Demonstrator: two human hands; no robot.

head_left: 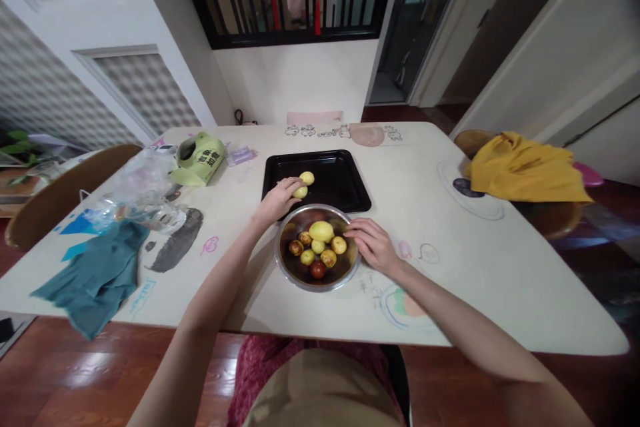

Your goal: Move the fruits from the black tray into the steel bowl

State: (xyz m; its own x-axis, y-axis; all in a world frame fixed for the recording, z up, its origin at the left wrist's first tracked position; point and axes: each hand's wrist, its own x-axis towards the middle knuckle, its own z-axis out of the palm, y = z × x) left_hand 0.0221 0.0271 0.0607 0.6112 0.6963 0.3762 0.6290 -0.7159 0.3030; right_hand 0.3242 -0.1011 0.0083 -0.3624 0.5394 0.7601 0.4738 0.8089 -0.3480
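My left hand [283, 199] is over the black tray [345, 177], its fingers closed around a small yellow-green fruit [301, 193]. Just beyond the fingertips, a second pale yellow-green fruit [307, 178] lies on the tray. Nearer to me, a round steel bowl [284, 271] overlaps the tray's front edge. In it are a larger yellow lemon-like fruit [321, 231], several small yellow and brown-mottled fruits [329, 258] and a dark red round one [318, 269]. My right hand [374, 243] grips the bowl's right rim, fingers bent over it.
On the left of the white, drawn-on table [475, 280] lie a teal cloth [103, 277], clear plastic wrapping [150, 177], a clear cup [167, 217], a green paper box [200, 160] and a purple packet [241, 155]. A yellow cloth [525, 170] drapes a chair at right.
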